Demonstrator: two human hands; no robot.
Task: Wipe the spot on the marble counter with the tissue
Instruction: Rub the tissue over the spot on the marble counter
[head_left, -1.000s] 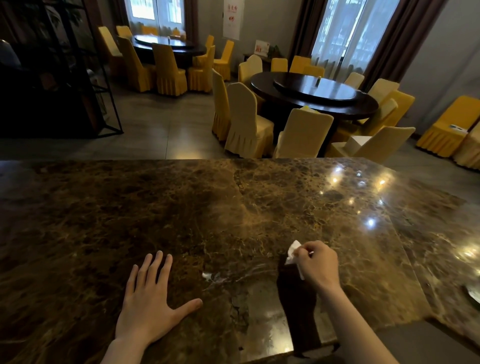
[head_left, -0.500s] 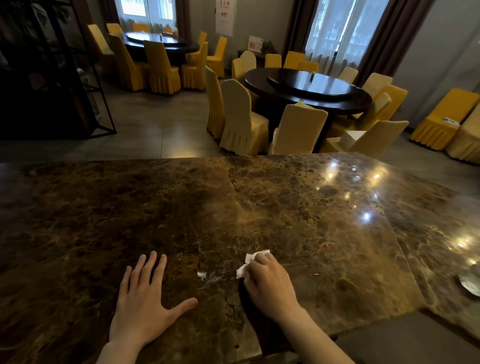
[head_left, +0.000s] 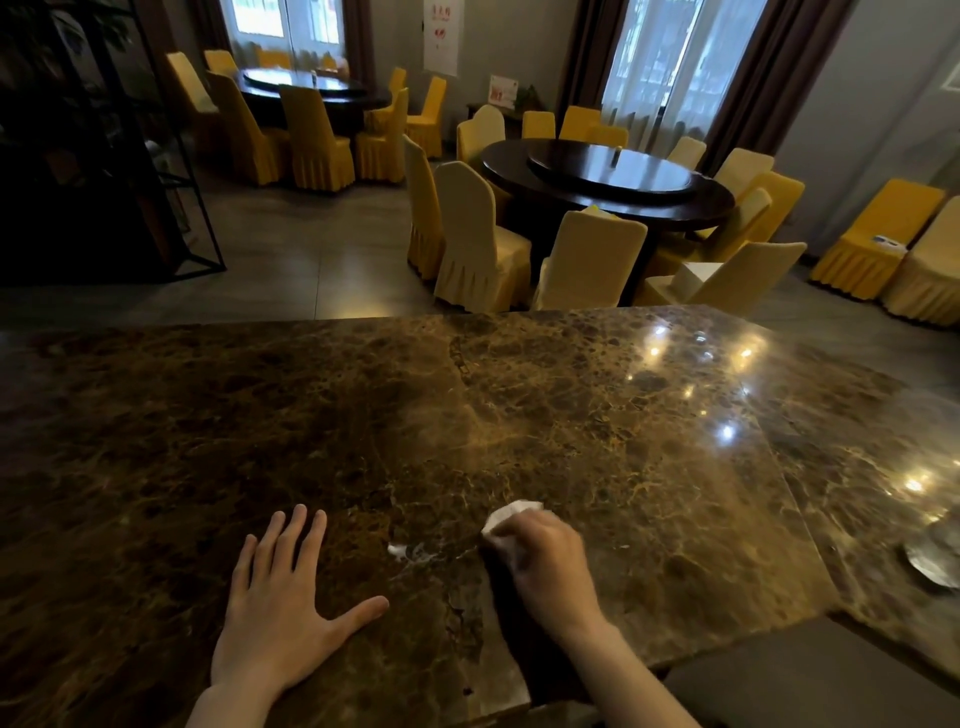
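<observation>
- One crumpled white tissue (head_left: 506, 521), one small white spot (head_left: 402, 551), both on the brown veined marble counter (head_left: 597, 441).
- Right hand (head_left: 550, 564) bunches the tissue in curled fingers, at three o'clock of the spot.
- Left hand (head_left: 283, 603) lies flat, fingers spread wide, at eight o'clock of it.

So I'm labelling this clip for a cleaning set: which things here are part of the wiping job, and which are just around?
Part of the job:
- white spot
- marble counter
- tissue, held in the right hand
- left hand, flat on the counter

Just around:
- round dining tables
- yellow-covered chairs
- black metal shelf
- metal dish at the counter's right edge
</observation>
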